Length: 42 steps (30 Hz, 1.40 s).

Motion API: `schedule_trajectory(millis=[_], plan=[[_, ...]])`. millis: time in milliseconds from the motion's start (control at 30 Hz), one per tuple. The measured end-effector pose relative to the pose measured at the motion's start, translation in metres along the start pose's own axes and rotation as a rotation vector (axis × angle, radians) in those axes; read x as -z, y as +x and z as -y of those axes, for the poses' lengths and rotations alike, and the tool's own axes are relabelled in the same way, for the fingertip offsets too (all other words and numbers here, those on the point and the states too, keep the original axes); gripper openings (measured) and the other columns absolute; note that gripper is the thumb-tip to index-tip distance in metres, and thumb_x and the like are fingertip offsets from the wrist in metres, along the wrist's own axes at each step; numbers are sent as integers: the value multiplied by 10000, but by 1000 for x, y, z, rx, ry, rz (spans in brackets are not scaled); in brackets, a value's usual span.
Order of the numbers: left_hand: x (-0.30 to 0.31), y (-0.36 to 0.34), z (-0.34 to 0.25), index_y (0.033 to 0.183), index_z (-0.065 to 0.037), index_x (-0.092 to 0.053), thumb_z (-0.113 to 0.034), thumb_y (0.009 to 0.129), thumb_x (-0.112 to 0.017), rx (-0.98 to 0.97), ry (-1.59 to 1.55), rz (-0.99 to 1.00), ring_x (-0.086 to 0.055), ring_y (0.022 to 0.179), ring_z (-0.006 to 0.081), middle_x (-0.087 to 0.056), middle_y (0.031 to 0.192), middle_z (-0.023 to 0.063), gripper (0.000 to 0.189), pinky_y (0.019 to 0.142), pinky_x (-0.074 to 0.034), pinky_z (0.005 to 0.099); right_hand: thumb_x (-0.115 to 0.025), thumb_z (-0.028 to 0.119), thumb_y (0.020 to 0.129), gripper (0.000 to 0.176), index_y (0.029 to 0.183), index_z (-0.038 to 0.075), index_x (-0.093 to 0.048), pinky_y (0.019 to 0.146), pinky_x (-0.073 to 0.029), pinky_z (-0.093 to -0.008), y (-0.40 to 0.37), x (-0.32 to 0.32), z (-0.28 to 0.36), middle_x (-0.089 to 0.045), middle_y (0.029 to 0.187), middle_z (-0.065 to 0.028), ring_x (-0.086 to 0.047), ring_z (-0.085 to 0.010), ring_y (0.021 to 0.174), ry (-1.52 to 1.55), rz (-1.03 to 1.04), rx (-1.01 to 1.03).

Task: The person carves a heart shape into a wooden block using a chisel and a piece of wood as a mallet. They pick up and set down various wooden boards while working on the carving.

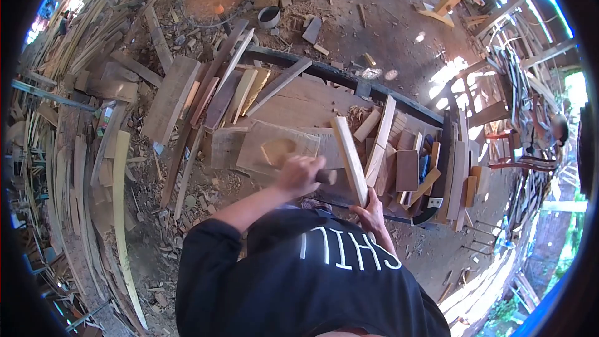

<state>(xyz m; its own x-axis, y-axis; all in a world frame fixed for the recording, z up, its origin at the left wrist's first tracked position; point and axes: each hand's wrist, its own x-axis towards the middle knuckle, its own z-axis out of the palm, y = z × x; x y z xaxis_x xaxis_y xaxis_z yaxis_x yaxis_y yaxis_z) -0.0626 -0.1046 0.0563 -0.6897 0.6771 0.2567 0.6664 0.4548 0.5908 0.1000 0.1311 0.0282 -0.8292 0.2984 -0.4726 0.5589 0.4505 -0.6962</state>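
Note:
My left hand (299, 176) is closed in a fist around a short dark wooden handle (326, 176), whose blunt round end sticks out on the right. I cannot tell what tool it belongs to. Just beyond the fist, a blurred tan shape (277, 151) overlaps a broad weathered board (249, 142) on the bench. My right hand (371, 213) grips the near end of a pale squared wooden batten (349, 159), which slants up and away to the left. Another light batten (380, 140) lies just right of it.
Wood offcuts (407, 170) crowd the bench's right end, inside a dark frame rail (374, 95). Planks (171, 100) lean across its left side. Long strips (120, 212) are stacked at far left. A metal pot (269, 17) stands on the dirt floor among shavings.

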Motion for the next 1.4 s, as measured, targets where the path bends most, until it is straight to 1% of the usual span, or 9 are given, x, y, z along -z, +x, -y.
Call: schedule_trajectory(millis=[167, 367, 533, 600, 800, 933, 1200, 1300, 1400], plan=[[-39, 32, 0, 815, -92, -497, -155, 662, -747, -102, -65, -13, -635, 708, 308, -607, 728, 91, 300, 643, -468, 442, -767, 242, 716, 414, 947, -29, -556, 726, -502, -336, -20, 15, 31, -633, 833, -127, -603, -197, 772, 99, -239, -82], [-53, 40, 3, 778, -100, -521, -158, 658, -741, -118, -146, -63, -617, 726, 292, -580, 718, 80, 257, 661, -456, 423, -757, 154, 761, 375, 1027, 56, -511, 581, -432, -239, -61, 33, 59, -482, 761, 14, -507, -81, 681, 525, -534, 166], [-57, 38, 11, 773, -107, -533, -168, 667, -731, -97, -219, -36, -619, 719, 289, -582, 720, 71, 232, 646, -464, 428, -742, 153, 740, 362, 1006, 59, -515, 600, -439, -252, -75, -5, 40, -478, 735, -5, -515, -87, 708, 572, -496, 87], [-51, 40, 14, 766, -110, -537, -174, 689, -720, -81, -214, 37, -620, 716, 285, -585, 720, 66, 208, 641, -473, 425, -740, 130, 715, 353, 989, 65, -526, 621, -448, -262, -73, -20, 33, -488, 736, -1, -520, -92, 721, 176, -133, -64], [-51, 35, 20, 750, -99, -539, -184, 707, -720, -161, -271, 31, -636, 708, 303, -592, 707, 80, 204, 630, -482, 435, -719, 67, 715, 355, 1017, 74, -532, 624, -458, -270, -97, -45, 44, -488, 757, 8, -528, -96, 724, 710, -497, -59], [-48, 43, 21, 763, -101, -550, -192, 711, -728, -70, -224, 52, -647, 740, 296, -606, 729, 79, 206, 655, -498, 427, -754, 108, 707, 364, 1008, 44, -559, 644, -440, -276, -92, -60, 58, -499, 789, -1, -517, -136, 749, 268, -279, -108], [-56, 38, 23, 807, -119, -574, -186, 705, -735, -53, -197, 91, -645, 787, 300, -625, 776, 81, 202, 682, -498, 429, -782, 118, 709, 410, 1040, 45, -551, 708, -469, -316, -104, -60, 55, -519, 818, 1, -523, -146, 752, 527, -519, -153], [-86, 31, 41, 823, -121, -576, -184, 701, -728, -110, -201, -90, -642, 783, 306, -626, 783, 81, 205, 680, -498, 433, -798, 146, 699, 438, 1047, 25, -561, 760, -477, -320, -92, -53, 53, -590, 872, -63, -562, -160, 824, 222, -257, -207], [-60, 41, 25, 815, -117, -581, -176, 700, -717, -76, -171, 148, -627, 806, 331, -622, 817, 110, 188, 672, -482, 464, -820, 198, 693, 500, 1090, 22, -574, 784, -473, -310, -98, -31, 45, -576, 900, -38, -550, -136, 859, 241, -312, -148]])
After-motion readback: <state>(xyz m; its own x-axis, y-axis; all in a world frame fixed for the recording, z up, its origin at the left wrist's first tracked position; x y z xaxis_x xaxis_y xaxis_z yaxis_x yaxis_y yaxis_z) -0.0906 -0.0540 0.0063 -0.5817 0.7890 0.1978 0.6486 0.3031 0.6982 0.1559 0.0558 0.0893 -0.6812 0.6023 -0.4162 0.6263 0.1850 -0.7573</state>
